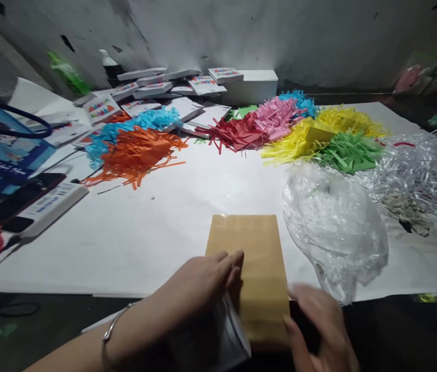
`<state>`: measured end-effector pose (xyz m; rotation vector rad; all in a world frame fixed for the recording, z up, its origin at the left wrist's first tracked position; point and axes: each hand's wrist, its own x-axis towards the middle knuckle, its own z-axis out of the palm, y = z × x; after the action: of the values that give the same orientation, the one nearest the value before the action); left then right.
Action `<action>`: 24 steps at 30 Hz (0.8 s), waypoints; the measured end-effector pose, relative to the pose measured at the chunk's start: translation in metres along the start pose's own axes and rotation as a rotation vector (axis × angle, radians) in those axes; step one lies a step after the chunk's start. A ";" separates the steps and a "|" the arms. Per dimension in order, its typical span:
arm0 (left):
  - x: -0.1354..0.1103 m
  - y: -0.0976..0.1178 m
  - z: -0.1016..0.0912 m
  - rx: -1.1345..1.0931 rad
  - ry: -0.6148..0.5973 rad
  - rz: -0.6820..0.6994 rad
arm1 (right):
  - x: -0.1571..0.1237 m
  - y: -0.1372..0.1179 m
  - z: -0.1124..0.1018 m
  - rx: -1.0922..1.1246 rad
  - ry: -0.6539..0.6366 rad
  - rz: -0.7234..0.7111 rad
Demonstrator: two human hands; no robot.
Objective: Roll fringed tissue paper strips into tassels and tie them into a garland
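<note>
A flat, tan, slightly shiny cardboard piece (259, 268) lies at the front edge of the table, its near end reaching past the edge. My left hand (208, 276) presses on its left side with bent fingers held close together. A silver bracelet (113, 328) circles that wrist. Beneath the left hand, a white booklet-like item (234, 336) shows partly; the arm covers the rest. At the cardboard's right edge is my right hand (321, 325), blurred by motion, with thumb and forefinger apart near the edge.
Orange (139, 152), red (237, 132), yellow (307, 137) and green paper tassels (352, 152) line the table's back. Behind them, small printed boxes (152, 90) are piled. Clear plastic (334, 222) bunches at right. A power bank-like block (48, 209) and cables sit left.
</note>
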<state>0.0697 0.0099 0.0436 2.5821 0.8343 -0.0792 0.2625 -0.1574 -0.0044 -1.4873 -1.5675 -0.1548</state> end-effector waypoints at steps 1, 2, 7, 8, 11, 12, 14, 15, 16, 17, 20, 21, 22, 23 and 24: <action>0.002 -0.008 -0.006 -0.038 0.068 -0.014 | 0.016 0.003 0.011 0.028 -0.064 0.036; 0.002 -0.017 -0.013 -0.074 0.132 -0.032 | 0.031 0.006 0.024 0.057 -0.142 0.102; -0.016 -0.037 -0.060 -0.375 0.417 -0.214 | 0.092 0.033 0.071 0.144 -0.313 0.360; -0.024 -0.037 -0.066 -0.443 0.484 -0.243 | 0.099 0.036 0.073 0.159 -0.302 0.385; -0.047 -0.029 -0.069 -0.576 0.622 -0.271 | 0.109 0.029 0.058 0.139 -0.152 0.348; -0.053 -0.026 -0.064 -0.609 0.631 -0.253 | 0.108 0.020 0.049 0.133 -0.071 0.313; -0.063 -0.018 -0.051 -0.684 0.595 -0.187 | 0.103 -0.001 0.026 0.208 0.040 0.257; -0.068 -0.014 -0.043 -0.727 0.556 -0.151 | 0.099 -0.013 0.016 0.308 0.018 0.234; -0.072 -0.011 -0.036 -0.768 0.510 -0.115 | 0.095 -0.023 0.006 0.420 -0.089 0.221; -0.075 -0.008 -0.030 -0.798 0.462 -0.080 | 0.090 -0.033 -0.002 0.523 -0.228 0.232; -0.085 -0.004 -0.019 -0.813 0.373 0.005 | 0.080 -0.053 -0.011 0.675 -0.624 0.388; -0.087 -0.004 -0.018 -0.800 0.365 0.022 | 0.078 -0.057 -0.010 0.689 -0.689 0.458; -0.089 -0.004 -0.017 -0.782 0.367 0.032 | 0.077 -0.060 -0.008 0.699 -0.720 0.511; -0.090 -0.004 -0.017 -0.761 0.372 0.040 | 0.076 -0.063 -0.004 0.703 -0.731 0.542; -0.091 -0.004 -0.016 -0.739 0.378 0.048 | 0.075 -0.065 0.000 0.702 -0.739 0.550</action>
<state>-0.0086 -0.0301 0.0730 1.9256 0.7393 0.6302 0.2213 -0.1207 0.0783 -1.3758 -1.4311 1.2540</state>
